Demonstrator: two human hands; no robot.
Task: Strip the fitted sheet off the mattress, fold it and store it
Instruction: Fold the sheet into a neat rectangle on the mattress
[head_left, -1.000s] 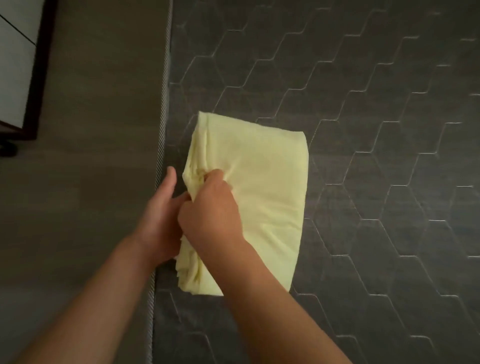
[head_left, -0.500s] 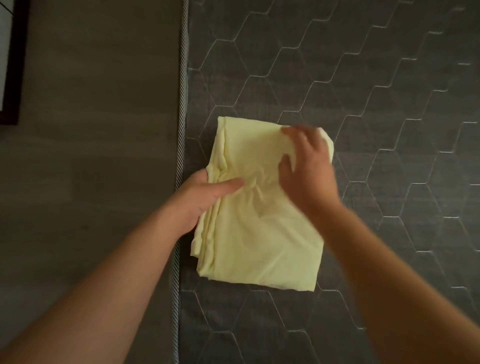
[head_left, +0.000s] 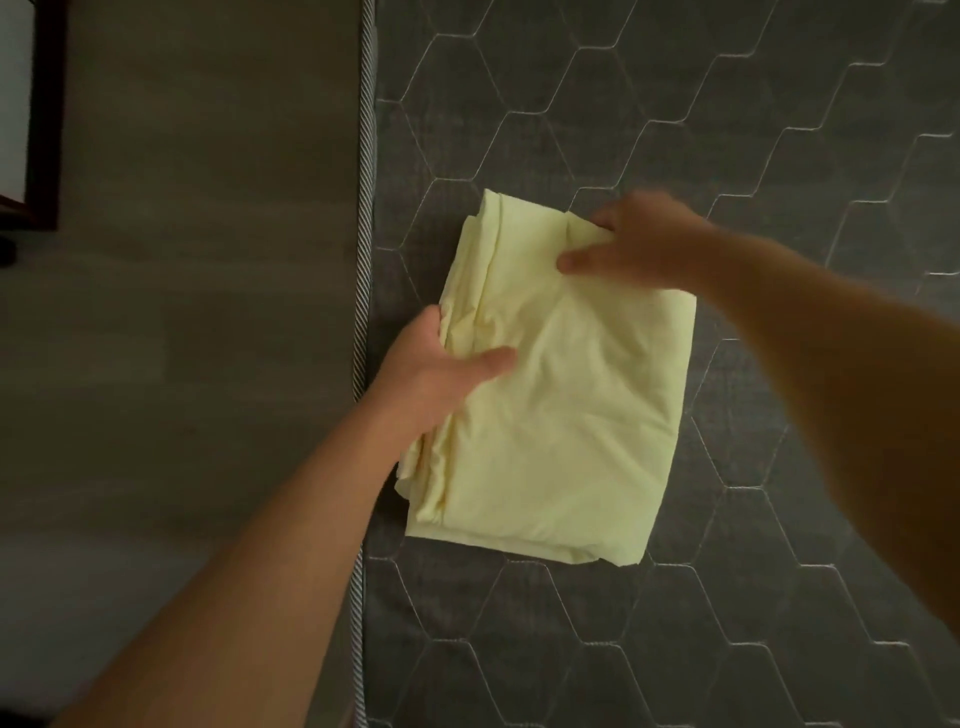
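Right, folding looks nearly done: the yellow sheet lies as a folded stack on the bare mattress, just beside its left edge. Our left hand grips the stack's left side, thumb on top, and our right hand pinches the far right corner. Next we'd guess one more fold or a lift, both grips keeping the layers together.

The folded sheet lies on the mattress, near the mattress's 9 o'clock edge, beyond which is the floor. The left hand grips the sheet's 9 o'clock edge, and the right hand holds its 1 o'clock corner. A piece of furniture stands on the floor, well apart at 10 o'clock.
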